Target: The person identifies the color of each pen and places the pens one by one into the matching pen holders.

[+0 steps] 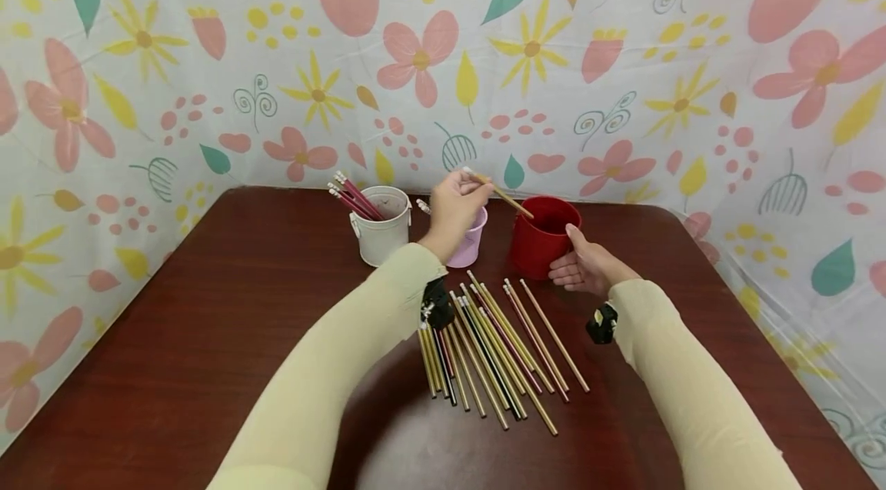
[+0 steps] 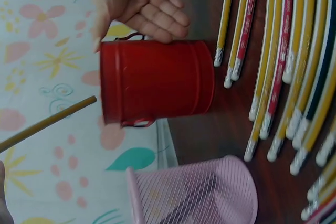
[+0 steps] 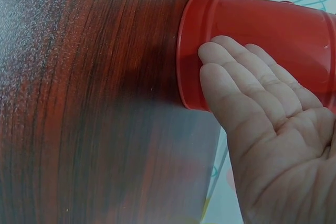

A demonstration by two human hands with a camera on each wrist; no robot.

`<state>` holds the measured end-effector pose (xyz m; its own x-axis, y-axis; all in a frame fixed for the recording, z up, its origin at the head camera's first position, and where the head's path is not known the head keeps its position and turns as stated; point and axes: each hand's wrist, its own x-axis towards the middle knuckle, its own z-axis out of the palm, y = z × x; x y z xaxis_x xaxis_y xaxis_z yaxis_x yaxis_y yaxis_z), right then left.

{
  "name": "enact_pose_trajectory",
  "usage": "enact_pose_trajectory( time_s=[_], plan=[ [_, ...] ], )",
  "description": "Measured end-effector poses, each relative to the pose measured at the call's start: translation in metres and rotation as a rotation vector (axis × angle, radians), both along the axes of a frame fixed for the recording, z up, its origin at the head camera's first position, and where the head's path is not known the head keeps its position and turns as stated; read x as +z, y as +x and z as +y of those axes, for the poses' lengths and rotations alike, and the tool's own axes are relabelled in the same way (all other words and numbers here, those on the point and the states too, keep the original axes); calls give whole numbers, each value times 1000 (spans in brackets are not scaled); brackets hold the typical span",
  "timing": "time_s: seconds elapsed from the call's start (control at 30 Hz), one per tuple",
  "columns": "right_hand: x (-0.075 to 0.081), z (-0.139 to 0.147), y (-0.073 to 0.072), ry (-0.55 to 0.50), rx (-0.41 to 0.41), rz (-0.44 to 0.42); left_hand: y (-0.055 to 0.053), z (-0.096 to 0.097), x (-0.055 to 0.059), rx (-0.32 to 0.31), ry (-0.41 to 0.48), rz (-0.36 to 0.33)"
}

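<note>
My left hand (image 1: pixel 454 207) pinches a yellow pencil (image 1: pixel 507 198) near its white eraser end. The pencil slants down to the right, its lower end right at the mouth of a red bucket (image 2: pixel 157 80). My right hand (image 1: pixel 588 263) rests against the bucket's right side, fingers extended along the wall and thumb up at the rim. Below the hands, many loose pencils (image 1: pixel 494 351), yellow, red and dark, lie spread on the table, erasers toward the back. A pink mesh cup (image 2: pixel 194 195), partly hidden behind my left hand in the head view, holds dark pencils.
A white bucket (image 1: pixel 384 236) with several dark red pencils (image 1: pixel 356 198) stands at the back left, beside the pink cup. The brown table (image 1: pixel 208 336) ends at the back against a flower-printed cloth (image 1: pixel 415 90), which also hangs along both sides.
</note>
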<state>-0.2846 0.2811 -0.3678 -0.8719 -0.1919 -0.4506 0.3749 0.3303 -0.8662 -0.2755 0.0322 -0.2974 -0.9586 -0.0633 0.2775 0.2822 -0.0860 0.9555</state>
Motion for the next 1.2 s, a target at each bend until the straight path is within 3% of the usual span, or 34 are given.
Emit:
enact_pose_trajectory(
  time_s=[0.2,0.3,0.4,0.6,0.8,0.97,1.2],
  plan=[
    [3,4,3,-3,-6,-2,-5,21,-7,-23,7,-50],
    [0,0,4,-13,-8,-5,-7,21,-10,-18,-68,-47],
    [0,0,4,-10,-24,-11,-11,19,-9,-38,-187,-31],
    [4,0,3,1,-8,-16,-17,14,2,-86,-548,92],
    [3,-1,2,-3,-10,-19,-24,18,-5,-146,-800,192],
    [3,0,1,-3,-28,-13,-24,23,-7,-158,-881,203],
    [2,0,-1,11,-23,-11,-25,26,-11,-173,-876,128]
  ],
)
